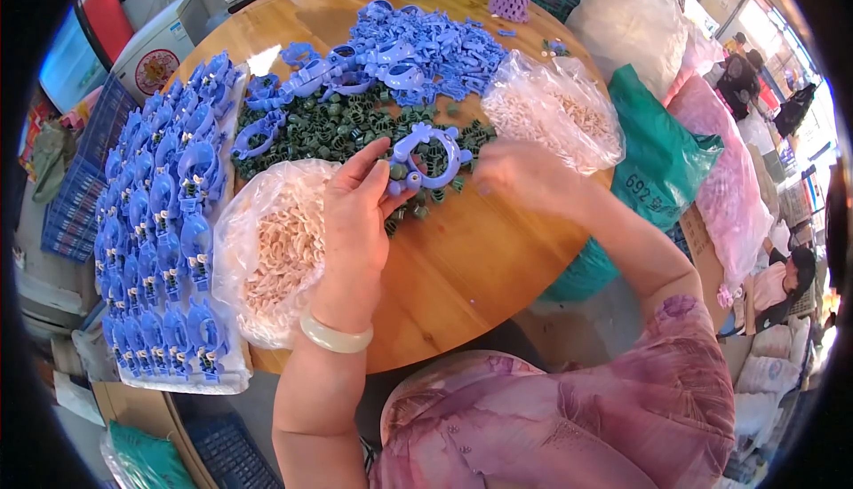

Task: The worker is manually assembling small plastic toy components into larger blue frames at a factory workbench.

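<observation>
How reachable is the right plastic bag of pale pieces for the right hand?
Probably yes: the right hand, though blurred, is by the near edge of the plastic bag, and nothing visible stands between them.

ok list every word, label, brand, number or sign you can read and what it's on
Green sack, at right: dark printed characters, which I won't copy out.
White box, upper left: round red emblem; any lettering on it is too small to read.
</observation>
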### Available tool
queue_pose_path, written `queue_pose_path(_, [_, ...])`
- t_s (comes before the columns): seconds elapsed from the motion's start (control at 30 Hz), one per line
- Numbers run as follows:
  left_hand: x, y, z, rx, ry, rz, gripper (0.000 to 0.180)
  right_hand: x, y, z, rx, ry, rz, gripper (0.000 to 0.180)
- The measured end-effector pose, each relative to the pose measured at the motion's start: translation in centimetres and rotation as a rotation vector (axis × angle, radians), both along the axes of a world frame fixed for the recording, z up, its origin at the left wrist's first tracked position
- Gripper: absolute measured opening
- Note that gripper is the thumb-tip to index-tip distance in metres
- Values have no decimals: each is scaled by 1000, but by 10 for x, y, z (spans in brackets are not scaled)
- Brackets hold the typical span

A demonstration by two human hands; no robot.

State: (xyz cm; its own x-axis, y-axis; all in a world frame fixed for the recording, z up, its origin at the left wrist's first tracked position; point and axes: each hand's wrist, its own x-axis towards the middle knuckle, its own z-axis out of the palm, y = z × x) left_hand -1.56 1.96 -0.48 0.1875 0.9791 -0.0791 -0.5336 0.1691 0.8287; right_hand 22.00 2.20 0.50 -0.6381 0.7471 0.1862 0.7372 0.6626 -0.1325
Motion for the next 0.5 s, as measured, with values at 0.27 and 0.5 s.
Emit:
queue_pose_path(0.27, [4, 0, 4, -8, -3, 21, 26, -2, -29, -10, -44, 407, 22, 19])
queue_pose_path(0.5, [4, 0, 2, 11, 13, 12, 27, 7, -24, -24, 1, 325, 109, 19])
